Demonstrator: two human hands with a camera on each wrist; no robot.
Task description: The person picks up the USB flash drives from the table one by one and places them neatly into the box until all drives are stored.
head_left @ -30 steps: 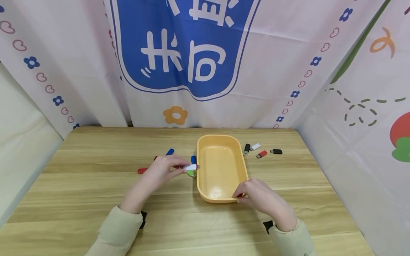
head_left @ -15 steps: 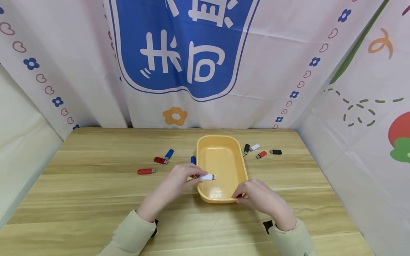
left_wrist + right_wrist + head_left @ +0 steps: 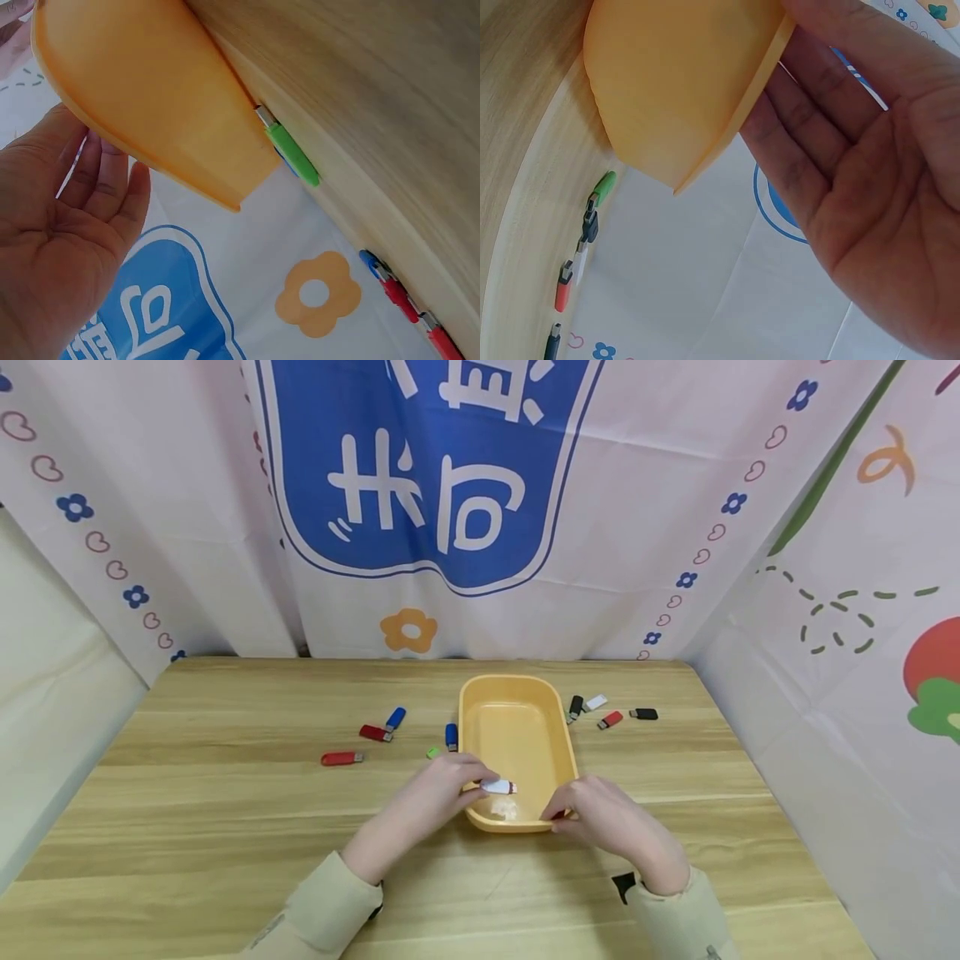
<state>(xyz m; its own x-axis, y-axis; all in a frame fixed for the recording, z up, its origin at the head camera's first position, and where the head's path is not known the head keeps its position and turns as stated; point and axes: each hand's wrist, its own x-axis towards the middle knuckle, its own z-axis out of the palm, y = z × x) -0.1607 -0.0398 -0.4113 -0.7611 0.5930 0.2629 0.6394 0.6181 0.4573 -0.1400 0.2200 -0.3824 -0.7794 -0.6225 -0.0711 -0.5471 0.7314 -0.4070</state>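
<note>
In the head view my left hand (image 3: 446, 781) reaches over the left rim of a yellow plastic tray (image 3: 517, 735). It pinches a white USB flash drive (image 3: 498, 787) with a red end, held over the inside of the tray. My right hand (image 3: 611, 822) grips the tray's near right corner; a small dark red patch shows at its fingertips, too covered to identify. In the left wrist view the tray's wall hides the left fingertips and the drive. A green flash drive (image 3: 292, 154) lies beside the tray, largely covered by the left hand in the head view.
Left of the tray lie a red flash drive (image 3: 341, 759), a dark red one (image 3: 375, 733) and blue ones (image 3: 396, 719). To its right are black (image 3: 643, 714), white (image 3: 596, 702) and red (image 3: 611, 720) ones. A printed curtain (image 3: 337, 610) hangs behind the table.
My left hand has carried the white flash drive rightward, from outside the tray's left rim to over its inside. The right hand stays at the near right corner.
</note>
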